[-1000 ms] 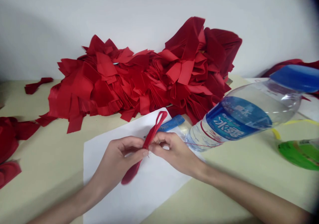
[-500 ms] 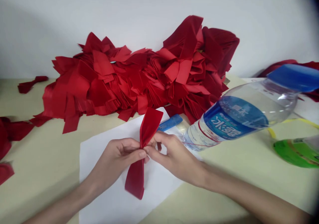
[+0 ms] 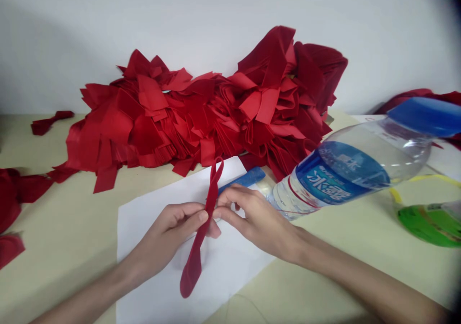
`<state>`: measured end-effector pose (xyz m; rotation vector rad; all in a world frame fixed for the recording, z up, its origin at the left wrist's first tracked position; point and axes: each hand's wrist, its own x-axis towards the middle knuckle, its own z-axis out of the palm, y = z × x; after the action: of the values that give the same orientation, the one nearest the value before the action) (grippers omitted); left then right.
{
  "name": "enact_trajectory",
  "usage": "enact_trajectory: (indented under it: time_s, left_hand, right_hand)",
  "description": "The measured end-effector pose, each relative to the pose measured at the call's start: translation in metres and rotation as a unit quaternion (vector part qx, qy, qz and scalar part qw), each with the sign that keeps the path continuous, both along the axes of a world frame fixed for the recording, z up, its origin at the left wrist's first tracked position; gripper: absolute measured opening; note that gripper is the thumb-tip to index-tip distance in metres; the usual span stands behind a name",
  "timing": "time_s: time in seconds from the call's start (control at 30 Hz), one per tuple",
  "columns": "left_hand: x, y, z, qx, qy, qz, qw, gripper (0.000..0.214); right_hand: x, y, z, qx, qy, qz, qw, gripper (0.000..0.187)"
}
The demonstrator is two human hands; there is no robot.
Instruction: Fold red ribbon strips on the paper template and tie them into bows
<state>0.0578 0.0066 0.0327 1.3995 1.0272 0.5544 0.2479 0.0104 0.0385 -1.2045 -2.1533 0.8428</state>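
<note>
A folded red fabric bow [image 3: 208, 217] is upright and edge-on above the white paper, its loops at top and bottom. My left hand [image 3: 182, 220] is closed, pinching the bow's narrow middle between thumb and fingers. On the bow's other side, my right hand [image 3: 248, 213] is closed, thumb and fingertips together at the bow's edge. Whatever lies between those right fingertips is too small to make out. A thin red thread [image 3: 298, 212] shows at the lower part of the bottle near my right hand.
White paper [image 3: 144, 266] lies under my hands, with a blue strip-like object [image 3: 248, 179] behind them. A big heap of red fabric pieces [image 3: 201, 117] fills the back. A water bottle [image 3: 338, 170] lies slanted at right, beside a green-labelled bottle [image 3: 428, 223]. More red bows [image 3: 32, 187] lie left.
The bow has turned from showing its broad face to edge-on. My right fingertips have shifted slightly to the right, while my left hand keeps its pinch at the middle.
</note>
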Motion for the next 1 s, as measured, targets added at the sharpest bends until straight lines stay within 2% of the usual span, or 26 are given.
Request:
enact_trajectory:
  time_s: [0.13,0.27,0.4,0.47,0.53,0.57,0.63,0.7,0.77,0.83,0.9,1.0]
  left_hand:
    - [0.001,-0.001,-0.001,0.007,0.011,-0.016,1.0,0.03]
    - [0.002,-0.002,-0.005,-0.001,0.02,-0.011,1.0,0.022]
    - [0.002,-0.001,-0.004,-0.005,0.021,-0.012,1.0,0.029]
    - [0.002,0.0,-0.002,-0.007,0.015,-0.023,1.0,0.034]
    - [0.001,0.001,-0.001,-0.021,0.02,-0.039,0.999,0.037]
    - [0.001,0.001,-0.001,-0.037,0.018,-0.049,0.998,0.036]
    - [-0.002,0.0,-0.004,-0.078,-0.005,-0.071,0.994,0.032]
    - [-0.006,0.0,-0.007,-0.113,-0.035,-0.094,0.988,0.028]
    - [-0.01,-0.001,-0.008,-0.124,-0.031,-0.115,0.985,0.027]
    - [-0.014,-0.001,-0.006,-0.12,0.006,-0.132,0.984,0.026]
    - [-0.016,0.0,-0.003,-0.108,0.056,-0.147,0.982,0.023]
    - [-0.019,0.002,0.003,-0.104,0.097,-0.164,0.976,0.02]
  right_hand:
    - [0.0,0.0,-0.002,0.002,0.002,-0.008,1.0,0.019]
    - [0.0,0.0,-0.006,-0.032,-0.035,-0.029,0.998,0.019]
    - [0.002,0.001,-0.007,-0.053,-0.064,-0.052,0.995,0.031]
    - [0.003,0.003,-0.007,-0.072,-0.058,-0.046,0.995,0.028]
    - [0.005,0.004,-0.005,-0.1,-0.014,-0.048,0.994,0.018]
    - [0.005,0.005,-0.003,-0.12,0.028,-0.049,0.991,0.02]
    - [0.007,0.007,0.003,-0.175,0.133,-0.048,0.974,0.044]
    - [0.008,0.009,0.009,-0.237,0.215,-0.034,0.947,0.051]
    - [0.008,0.01,0.014,-0.258,0.237,-0.036,0.936,0.033]
    - [0.008,0.01,0.015,-0.245,0.218,-0.058,0.943,0.016]
    - [0.008,0.011,0.014,-0.232,0.2,-0.076,0.949,0.011]
    - [0.009,0.013,0.01,-0.248,0.187,-0.063,0.948,0.012]
